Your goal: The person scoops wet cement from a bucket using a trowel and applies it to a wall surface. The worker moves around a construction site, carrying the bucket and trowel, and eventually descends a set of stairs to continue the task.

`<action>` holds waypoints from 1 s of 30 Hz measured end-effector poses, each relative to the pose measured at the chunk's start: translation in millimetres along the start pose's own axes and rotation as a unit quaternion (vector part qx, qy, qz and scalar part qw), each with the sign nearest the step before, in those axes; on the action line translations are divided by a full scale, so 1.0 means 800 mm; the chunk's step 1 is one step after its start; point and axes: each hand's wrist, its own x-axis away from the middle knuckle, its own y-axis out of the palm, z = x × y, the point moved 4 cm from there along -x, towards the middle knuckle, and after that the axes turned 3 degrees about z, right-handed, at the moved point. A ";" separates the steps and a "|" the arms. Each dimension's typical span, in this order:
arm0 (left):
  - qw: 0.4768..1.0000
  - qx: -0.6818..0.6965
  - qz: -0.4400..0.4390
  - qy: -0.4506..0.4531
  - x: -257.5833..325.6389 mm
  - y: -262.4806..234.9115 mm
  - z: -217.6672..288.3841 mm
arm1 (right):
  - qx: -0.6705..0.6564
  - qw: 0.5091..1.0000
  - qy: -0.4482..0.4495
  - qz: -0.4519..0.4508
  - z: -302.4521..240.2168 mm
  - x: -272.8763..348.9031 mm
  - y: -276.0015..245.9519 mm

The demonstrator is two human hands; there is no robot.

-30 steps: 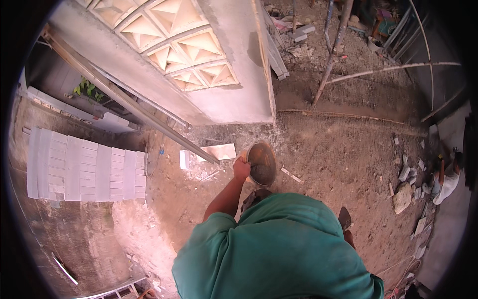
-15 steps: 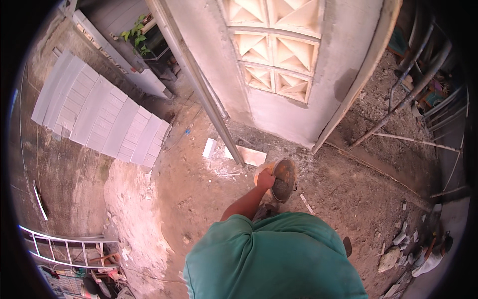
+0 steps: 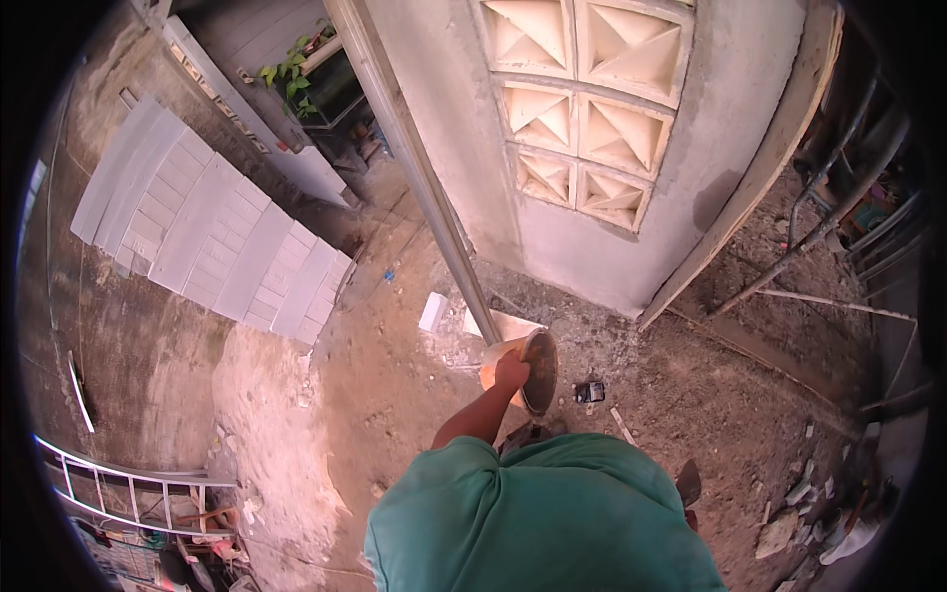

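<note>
My left hand is closed on the rim of an orange-brown bucket. The bucket is tilted, its mouth turned to the right, and its inside looks grey and dirty. It hangs low in front of my body, beside the foot of a metal post. At my right side a dark trowel blade sticks out past the green shirt. Just below it shows a sliver of my right hand; the shirt hides the fingers and the trowel's handle.
Ahead stands a plastered wall with cream patterned vent blocks. A small dark object lies right of the bucket. White blocks lie by the post. Left is a stack of pale panels; metal poles lean at the right.
The bucket has swung left and tipped further sideways in my left hand, uncovering the small dark object on the ground. The view has shifted, so the wall sits farther right.
</note>
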 end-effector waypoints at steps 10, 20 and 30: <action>0.982 0.075 -0.129 0.113 -0.020 0.068 0.031 | 0.211 0.966 0.076 0.126 0.008 0.160 0.003; 0.935 0.004 -0.306 0.178 0.026 0.214 0.217 | 0.027 0.944 0.280 0.174 0.095 0.311 0.061; 0.907 0.046 -0.354 0.223 0.113 0.361 0.415 | -0.224 0.889 0.366 0.158 0.217 0.324 0.060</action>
